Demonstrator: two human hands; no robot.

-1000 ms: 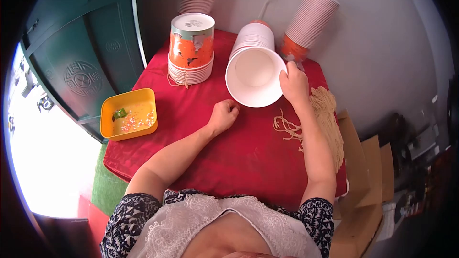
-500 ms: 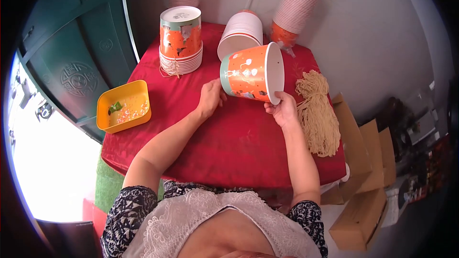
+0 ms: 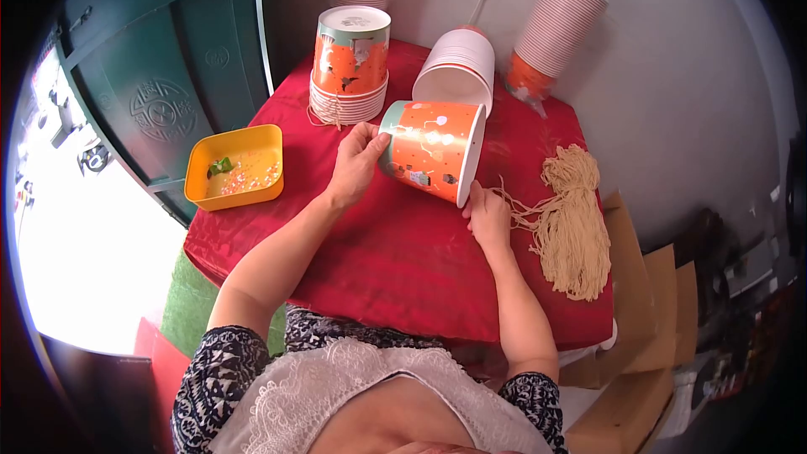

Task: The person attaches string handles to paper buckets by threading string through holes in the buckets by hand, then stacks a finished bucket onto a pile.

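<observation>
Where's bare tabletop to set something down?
Widest: cloth on the near side of the held tub, between left hand and right hand. Smaller: between tray and left hand. Crowded: back, with tub stacks; right side, with yarn.

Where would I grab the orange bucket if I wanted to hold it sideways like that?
Probably at both ends of the orange bucket: left hand from the left on the narrower green end, right hand from your side on the rim. It's tilted sideways with its mouth to the right, so the rim offers an edge to pinch.
</observation>
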